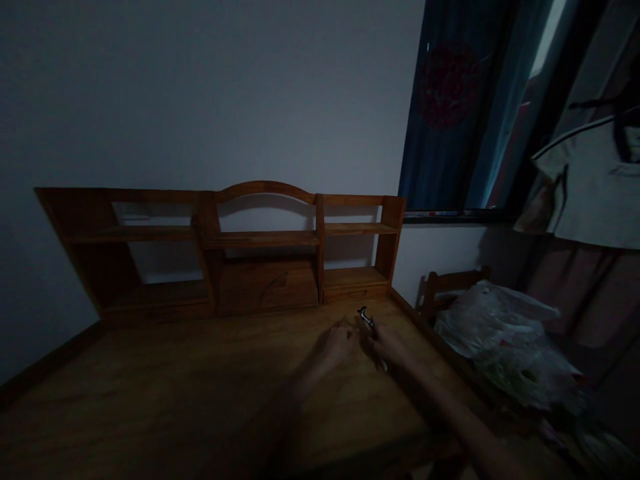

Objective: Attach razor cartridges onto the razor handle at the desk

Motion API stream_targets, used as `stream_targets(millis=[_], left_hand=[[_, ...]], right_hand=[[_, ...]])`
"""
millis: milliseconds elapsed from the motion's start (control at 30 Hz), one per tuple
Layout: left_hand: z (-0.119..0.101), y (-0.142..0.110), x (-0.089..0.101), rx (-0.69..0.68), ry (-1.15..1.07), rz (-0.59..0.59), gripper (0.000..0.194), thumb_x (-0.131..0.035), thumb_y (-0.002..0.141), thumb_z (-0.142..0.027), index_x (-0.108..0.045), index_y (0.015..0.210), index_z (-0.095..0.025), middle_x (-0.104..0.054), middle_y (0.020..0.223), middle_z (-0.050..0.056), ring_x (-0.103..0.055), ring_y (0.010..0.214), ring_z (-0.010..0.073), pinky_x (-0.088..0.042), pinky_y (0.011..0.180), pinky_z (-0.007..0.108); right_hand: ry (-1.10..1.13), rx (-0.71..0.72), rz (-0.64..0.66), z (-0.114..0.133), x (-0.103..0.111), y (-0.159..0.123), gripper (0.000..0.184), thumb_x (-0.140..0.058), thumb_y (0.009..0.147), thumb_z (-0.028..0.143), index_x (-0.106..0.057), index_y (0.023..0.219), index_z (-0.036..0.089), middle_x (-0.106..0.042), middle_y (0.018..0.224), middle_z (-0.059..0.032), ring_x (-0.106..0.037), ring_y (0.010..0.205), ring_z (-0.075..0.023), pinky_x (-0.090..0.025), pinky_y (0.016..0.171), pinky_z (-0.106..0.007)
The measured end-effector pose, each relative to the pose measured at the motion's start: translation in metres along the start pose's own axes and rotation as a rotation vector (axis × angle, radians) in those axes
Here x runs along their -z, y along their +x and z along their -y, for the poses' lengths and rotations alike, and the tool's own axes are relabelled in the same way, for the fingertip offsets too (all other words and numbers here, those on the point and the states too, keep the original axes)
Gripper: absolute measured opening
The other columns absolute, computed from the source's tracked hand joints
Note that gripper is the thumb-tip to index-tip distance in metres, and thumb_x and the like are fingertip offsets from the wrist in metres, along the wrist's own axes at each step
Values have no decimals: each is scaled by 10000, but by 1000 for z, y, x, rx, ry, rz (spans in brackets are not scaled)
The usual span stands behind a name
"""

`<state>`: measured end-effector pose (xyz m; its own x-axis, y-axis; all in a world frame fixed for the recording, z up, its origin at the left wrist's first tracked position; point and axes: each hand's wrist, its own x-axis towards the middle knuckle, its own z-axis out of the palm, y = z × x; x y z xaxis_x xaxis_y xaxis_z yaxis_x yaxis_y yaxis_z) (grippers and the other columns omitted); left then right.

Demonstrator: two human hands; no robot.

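My right hand [387, 343] is wrapped around a small metal wrench [367, 320]. The wrench's open-jawed head points away from me, and its pale tail end shows below the fist. Just left of it, my left hand [339, 341] is closed with its fingers curled in toward the right hand. Whatever the left fingers hold, if anything, is too dark and small to make out. Both hands are low over the right part of the wooden desk top [210, 373].
A wooden shelf unit [270, 239] stands along the desk's back edge against the wall. To the right, beyond the desk's raised side rim [430, 333], is a chair [455, 280] with a clear plastic bag [505, 333]. A white shirt [595, 180] hangs near the curtained window [450, 133].
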<state>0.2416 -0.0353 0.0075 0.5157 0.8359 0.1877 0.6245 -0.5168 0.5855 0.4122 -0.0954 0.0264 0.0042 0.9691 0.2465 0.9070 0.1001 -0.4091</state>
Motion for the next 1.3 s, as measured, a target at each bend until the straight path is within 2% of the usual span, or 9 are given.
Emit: stream_targets(millis=[133,267,367,467,633,900,1033,1167,1300], left_hand=[[14,-6,3,-10,36,-61,309,-411,898,-361,-609,1066,-192,-668,1049,70,-625,935,189,-436,839,282],[12,-15,-2,-22,50,-70,289,-416,889,-342,-631,999,-185,-678,984,72,-623,884,192,-434,795,284],[4,-21,-6,-21,45,-57,298,-446,869,-357,-633,1023,-183,-677,936,78,-612,842,197,-435,773,293],[-5,-27,-10,-142,9,-70,341,-502,842,-365,-610,1128,-214,-664,968,72,-592,890,209,-431,822,309],[-11,-33,-14,-336,-32,-14,443,-608,786,-417,-585,1207,-277,-633,1022,44,-552,996,221,-401,915,343],[-15,-45,-17,-475,-37,13,333,-626,801,-393,-631,1131,-343,-579,1108,24,-507,1061,206,-369,957,347],[-19,-48,-13,-495,-23,27,291,-608,822,-354,-643,1109,-326,-573,1113,38,-497,1071,214,-356,966,369],[-19,-48,-11,-516,-34,33,278,-616,822,-343,-636,1098,-332,-575,1102,19,-494,1080,197,-342,982,360],[-19,-48,-10,-526,-40,26,272,-608,827,-370,-636,1094,-330,-581,1108,14,-492,1096,198,-343,985,358]], right_hand=[[-46,-33,-46,12,-20,9,346,-554,806,301,-513,1115,148,-667,948,-107,-629,845,-222,-406,665,-256],[0,-162,-201,-11,-1,18,415,-355,911,463,-539,1090,136,-669,904,-121,-641,825,-236,-433,682,-289],[22,-219,-235,-44,26,22,410,-257,942,349,-584,1064,134,-665,979,-138,-633,928,-232,-437,778,-297],[-32,-222,-225,-76,41,15,351,-367,886,263,-599,1121,142,-653,1055,-150,-609,1002,-247,-427,836,-303],[-154,-174,-169,-105,27,-8,395,-448,776,133,-607,1136,109,-627,1125,-166,-571,1076,-254,-414,893,-298],[-325,-296,-105,-85,5,-15,360,-444,828,169,-578,1161,143,-626,1082,-153,-617,993,-250,-438,821,-310],[-357,-278,-142,-74,6,-16,348,-410,883,249,-563,1186,171,-616,1080,-145,-627,960,-248,-447,767,-314],[-359,-278,-155,-70,12,-19,363,-396,905,406,-618,1087,183,-611,1047,-139,-624,934,-249,-448,739,-316],[-336,-297,-204,-68,23,-27,389,-386,908,454,-645,1022,186,-606,1041,-129,-617,933,-229,-444,767,-303]])
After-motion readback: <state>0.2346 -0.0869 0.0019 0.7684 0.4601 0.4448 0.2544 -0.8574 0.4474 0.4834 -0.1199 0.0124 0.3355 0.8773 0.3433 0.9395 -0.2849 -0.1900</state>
